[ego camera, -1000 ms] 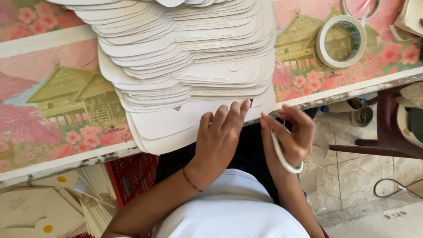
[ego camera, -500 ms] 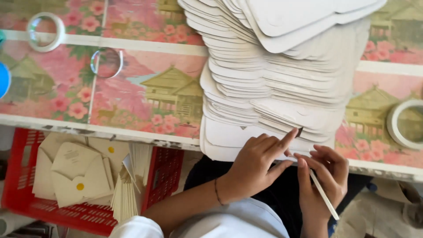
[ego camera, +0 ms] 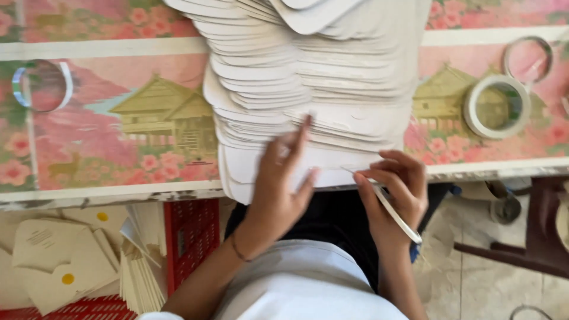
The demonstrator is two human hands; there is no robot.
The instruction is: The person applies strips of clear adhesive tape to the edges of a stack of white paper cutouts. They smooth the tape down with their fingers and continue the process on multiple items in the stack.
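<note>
Since only the lowest sheets lie within reach: the fanned stack of die-cut card blanks (ego camera: 308, 89) looks mostly unworked.
Left hand (ego camera: 281, 178): open, fingers spread on the bottom blank, gripping nothing.
Right hand (ego camera: 394, 192): pinched around a thin white stick tool (ego camera: 388, 207), just beside the stack's near edge.
Done so far: folded envelopes (ego camera: 59, 261) in a red crate (ego camera: 192, 237), below the left forearm.
Hidden: stack's top cut off; tool tip blurred.

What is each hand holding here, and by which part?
The right hand pinches a thin white strip near its upper end. The left hand holds nothing; it rests on the card stack.
</note>
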